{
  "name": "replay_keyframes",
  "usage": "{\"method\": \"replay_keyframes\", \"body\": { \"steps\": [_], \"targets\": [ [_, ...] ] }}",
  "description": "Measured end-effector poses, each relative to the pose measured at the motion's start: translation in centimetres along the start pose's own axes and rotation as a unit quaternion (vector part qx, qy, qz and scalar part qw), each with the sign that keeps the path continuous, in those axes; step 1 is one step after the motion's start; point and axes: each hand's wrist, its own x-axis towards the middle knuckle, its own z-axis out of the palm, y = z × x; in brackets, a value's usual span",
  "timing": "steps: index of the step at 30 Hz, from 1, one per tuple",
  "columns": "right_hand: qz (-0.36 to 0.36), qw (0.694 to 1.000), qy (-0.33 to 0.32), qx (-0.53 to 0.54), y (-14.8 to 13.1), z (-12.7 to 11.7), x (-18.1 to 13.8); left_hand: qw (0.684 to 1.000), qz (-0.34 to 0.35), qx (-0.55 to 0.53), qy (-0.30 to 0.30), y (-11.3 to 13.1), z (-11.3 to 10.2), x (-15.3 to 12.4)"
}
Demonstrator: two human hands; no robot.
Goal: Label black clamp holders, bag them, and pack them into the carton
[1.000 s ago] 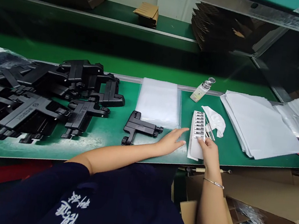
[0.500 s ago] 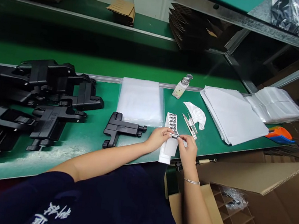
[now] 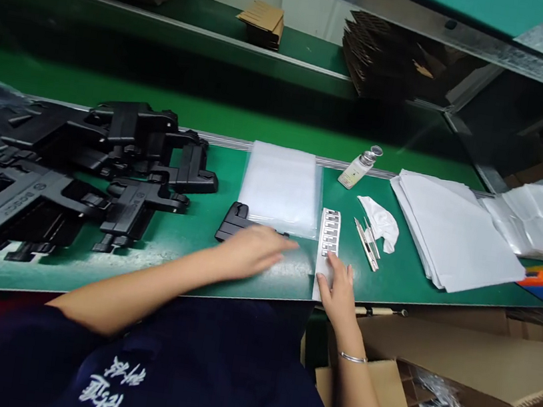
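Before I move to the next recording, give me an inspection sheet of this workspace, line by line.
Surface: green bench, reflecting light near its front edge.
Things at the hands: label sheet under the right hand; black part mostly hidden by the left hand.
Clutter: heaped black parts, clear bags, bottle, crumpled white item, slim tools, paper stack.
Hands: right, fingers spread on the label sheet; left, blurred, grip unclear.
Cables: nothing seen.
Surroundings: folded cardboard on the shelf behind; open box below, right.
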Motion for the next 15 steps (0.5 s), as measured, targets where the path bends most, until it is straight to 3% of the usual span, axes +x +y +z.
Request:
{"method": "replay_keyframes", "body": {
  "steps": [2,3,6,8,11,15],
  "targets": [
    [0.033,0.999,0.038,0.014,0.0,0.5,0.5,0.995,-0.041,0.058,0.073,-2.9,-3.9,-1.3],
    [0.05,0.995,0.081,0.025,-0.3,0.6,0.9,0.993,-0.063,0.066,0.078,-4.4,-5.1,-1.9],
    [0.072,0.982,0.152,0.082,-2.7,0.8,2.9,0.99,-0.1,0.06,0.08,-7.5,-5.2,-3.3],
    [0.072,0.981,0.11,0.146,-5.1,1.6,4.4,0.987,-0.102,0.061,0.108,-7.8,-3.1,-3.9],
    [0.085,0.972,-0.019,0.22,-8.5,4.1,6.2,0.98,-0.104,0.067,0.154,-6.7,0.3,-4.2],
    [0.128,0.958,-0.129,0.22,-10.4,6.8,7.1,0.976,-0.118,0.058,0.176,-5.5,1.8,-4.0]
  ]
}}
